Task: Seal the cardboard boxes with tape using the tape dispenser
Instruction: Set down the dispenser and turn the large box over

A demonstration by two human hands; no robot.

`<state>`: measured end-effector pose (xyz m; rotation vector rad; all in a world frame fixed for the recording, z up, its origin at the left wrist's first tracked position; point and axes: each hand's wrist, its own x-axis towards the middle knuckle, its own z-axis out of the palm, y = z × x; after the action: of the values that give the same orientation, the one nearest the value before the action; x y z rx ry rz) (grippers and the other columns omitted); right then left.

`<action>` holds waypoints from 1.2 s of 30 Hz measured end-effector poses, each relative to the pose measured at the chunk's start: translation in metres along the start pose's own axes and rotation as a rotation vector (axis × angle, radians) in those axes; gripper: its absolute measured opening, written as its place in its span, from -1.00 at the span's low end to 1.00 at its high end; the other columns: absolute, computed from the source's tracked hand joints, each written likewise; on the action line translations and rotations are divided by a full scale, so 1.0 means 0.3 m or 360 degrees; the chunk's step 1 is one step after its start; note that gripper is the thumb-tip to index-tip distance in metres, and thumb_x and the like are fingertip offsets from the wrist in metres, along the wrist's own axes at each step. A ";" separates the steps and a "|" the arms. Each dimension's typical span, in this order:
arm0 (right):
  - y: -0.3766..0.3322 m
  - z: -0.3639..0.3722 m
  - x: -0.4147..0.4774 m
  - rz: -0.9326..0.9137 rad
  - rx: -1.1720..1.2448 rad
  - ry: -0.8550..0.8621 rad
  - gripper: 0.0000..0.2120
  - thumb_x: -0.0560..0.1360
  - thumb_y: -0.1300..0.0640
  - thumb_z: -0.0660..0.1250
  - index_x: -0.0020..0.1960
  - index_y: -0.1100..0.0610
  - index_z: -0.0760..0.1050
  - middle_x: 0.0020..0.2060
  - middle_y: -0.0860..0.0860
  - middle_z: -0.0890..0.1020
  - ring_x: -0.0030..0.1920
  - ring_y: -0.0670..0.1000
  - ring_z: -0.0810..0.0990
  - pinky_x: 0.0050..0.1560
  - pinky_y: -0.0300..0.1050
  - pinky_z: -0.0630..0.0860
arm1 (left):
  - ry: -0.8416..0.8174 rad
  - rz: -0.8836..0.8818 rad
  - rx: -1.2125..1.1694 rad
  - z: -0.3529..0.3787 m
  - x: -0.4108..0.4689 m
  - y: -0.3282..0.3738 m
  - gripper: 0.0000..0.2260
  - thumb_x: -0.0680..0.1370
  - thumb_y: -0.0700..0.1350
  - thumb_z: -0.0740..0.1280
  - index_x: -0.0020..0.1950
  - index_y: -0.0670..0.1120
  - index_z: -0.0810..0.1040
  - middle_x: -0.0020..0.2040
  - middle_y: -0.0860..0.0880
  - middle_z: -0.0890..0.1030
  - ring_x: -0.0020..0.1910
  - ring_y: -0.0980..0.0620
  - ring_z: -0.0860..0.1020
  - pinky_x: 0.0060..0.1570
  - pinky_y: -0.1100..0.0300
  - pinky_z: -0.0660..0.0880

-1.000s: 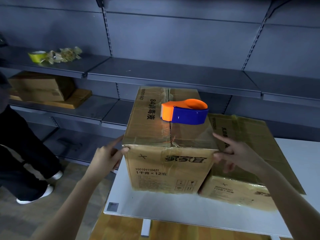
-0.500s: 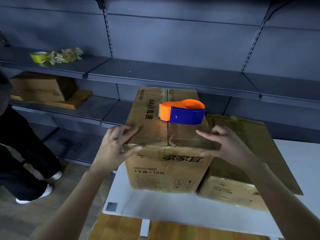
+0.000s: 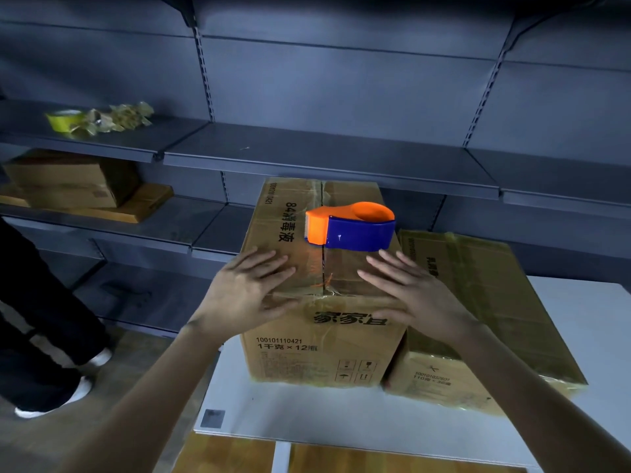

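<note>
On the white table stands a tall cardboard box. The left hand and the right hand lie flat on its top near the front edge, fingers spread wide, one on each side of the centre seam, holding nothing. Just behind them the orange and blue tape dispenser sits on the seam. A lower box lies against the right side. Farther back, a yellow tape roll rests on a grey shelf.

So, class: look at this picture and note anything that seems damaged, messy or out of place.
On the tall box, tape at the near end of the top seam is ragged and puckered. On the upper shelf, a wad of crumpled tape lies beside a yellow roll.
</note>
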<state>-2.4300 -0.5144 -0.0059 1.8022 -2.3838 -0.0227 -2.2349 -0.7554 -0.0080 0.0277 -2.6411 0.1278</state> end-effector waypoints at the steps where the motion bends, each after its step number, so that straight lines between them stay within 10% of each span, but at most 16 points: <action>1: -0.015 -0.011 0.018 -0.0021 0.0015 0.0007 -0.36 0.47 -0.36 -0.13 0.48 -0.12 -0.04 0.50 -0.07 -0.02 0.49 -0.06 -0.16 0.42 -0.13 -0.30 | -0.0046 0.0003 -0.0005 -0.007 0.027 0.019 -0.43 0.48 0.32 0.11 0.18 -0.06 0.60 0.18 -0.06 0.59 0.21 -0.03 0.54 0.20 -0.09 0.47; 6: -0.045 -0.002 0.091 -0.0072 -0.0019 -0.0055 -0.41 0.46 -0.28 -0.14 0.45 -0.15 -0.11 0.46 -0.12 -0.07 0.51 0.01 -0.11 0.47 -0.12 -0.20 | -0.0512 0.0041 0.0173 0.045 0.118 0.078 -0.29 0.43 0.38 -0.23 0.49 0.04 -0.07 0.51 -0.01 0.09 0.50 0.02 0.08 0.46 0.04 0.14; 10: -0.047 0.009 0.091 -0.0134 -0.0007 -0.0037 -0.47 0.54 -0.20 -0.02 0.46 -0.15 -0.08 0.46 -0.14 -0.05 0.47 -0.04 -0.15 0.47 -0.10 -0.11 | -0.0400 0.0110 0.0117 0.057 0.106 0.083 -0.40 0.50 0.24 0.01 0.36 -0.09 0.43 0.32 -0.12 0.47 0.29 -0.07 0.46 0.16 -0.03 0.50; 17: -0.104 0.006 0.124 -0.0171 0.0052 -0.0068 -0.42 0.60 -0.18 -0.15 0.50 0.03 -0.27 0.45 -0.09 -0.22 0.45 -0.16 -0.30 0.41 -0.25 -0.33 | -0.0473 0.0083 0.0190 0.076 0.120 0.129 -0.28 0.52 0.27 -0.28 0.51 -0.19 -0.06 0.50 -0.14 -0.11 0.50 0.01 -0.04 0.48 0.11 -0.11; 26: -0.126 0.028 0.132 -0.0074 -0.0088 -0.0053 -0.42 0.61 -0.14 -0.13 0.52 0.09 -0.18 0.51 -0.03 -0.10 0.44 -0.17 -0.21 0.38 -0.28 -0.32 | -0.0347 0.0099 0.0168 0.052 0.120 0.165 -0.46 0.56 0.10 -0.03 0.26 -0.22 0.52 0.26 -0.14 0.52 0.23 0.01 0.52 0.18 0.15 0.49; 32: -0.037 -0.007 0.070 -0.0010 0.0159 -0.0095 -0.29 0.39 -0.37 -0.30 0.44 -0.09 -0.33 0.43 -0.21 -0.24 0.37 -0.26 -0.41 0.37 -0.32 -0.31 | -0.0579 -0.0179 0.0050 0.013 0.053 0.030 -0.18 0.33 0.45 -0.50 0.46 0.01 -0.31 0.48 0.07 -0.26 0.38 0.12 -0.30 0.32 0.14 -0.26; 36: -0.016 -0.015 0.036 -0.0017 0.0152 0.0123 -0.50 0.55 -0.08 0.18 0.45 -0.04 0.18 0.45 -0.10 0.19 0.48 -0.05 0.05 0.46 -0.14 0.03 | -0.0489 -0.0274 -0.0020 0.014 0.005 -0.059 -0.03 0.33 0.49 -0.42 0.51 -0.11 0.04 0.52 -0.03 0.06 0.49 0.06 -0.06 0.45 0.17 -0.21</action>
<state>-2.4278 -0.5258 -0.0007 1.8212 -2.3594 0.1598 -2.2374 -0.7735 -0.0095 0.2910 -2.9294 0.0515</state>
